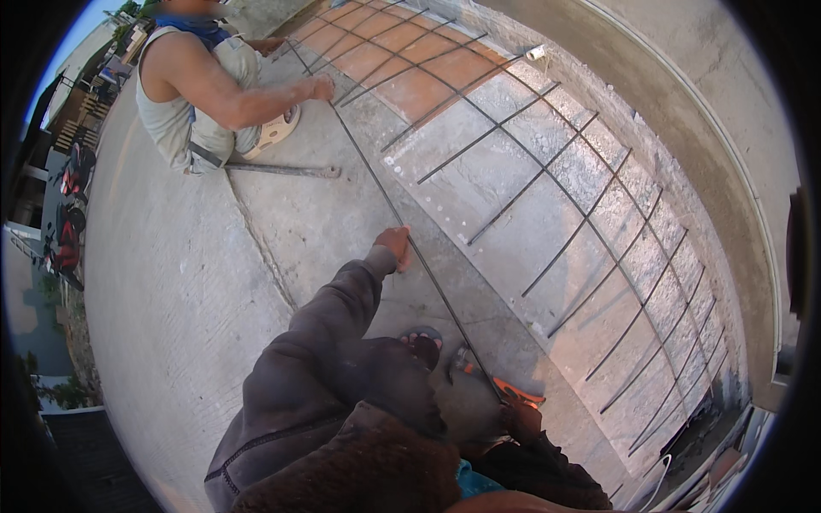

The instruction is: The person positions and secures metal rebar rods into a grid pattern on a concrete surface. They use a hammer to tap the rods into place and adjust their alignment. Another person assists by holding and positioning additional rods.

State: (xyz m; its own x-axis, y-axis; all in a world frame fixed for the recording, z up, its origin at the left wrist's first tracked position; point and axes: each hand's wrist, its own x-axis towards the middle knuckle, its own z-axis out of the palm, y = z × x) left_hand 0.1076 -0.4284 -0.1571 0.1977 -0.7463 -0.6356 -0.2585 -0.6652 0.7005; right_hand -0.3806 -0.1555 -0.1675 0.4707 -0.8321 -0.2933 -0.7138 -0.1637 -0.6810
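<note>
Lying on the concrete floor, a long steel rod is seen running from the lower middle of the view up toward the far end, along the near edge of a grid of thin steel bars that is spread over the slab. The rod is touched near its middle by the left hand, whose fingers are curled down on it; whether they are fully closed around it cannot be told, because the rod is so thin. The right hand is seen low in the view, beside an orange tool and close to the near end of the rod; its grip is hidden by the sleeve and by shadow, so its state cannot be told. A foot in a sandal is placed just beside the rod. Farther away, the same rod is touched by the hand of another person, who is crouching, and a short flat bar lies on the floor near that person.

As a judgement: the rod could be shifted out of line if one of the two people moves it without the other, and fingers could be pinched between rod and concrete. The loose sandal could also catch on the bars.
</note>
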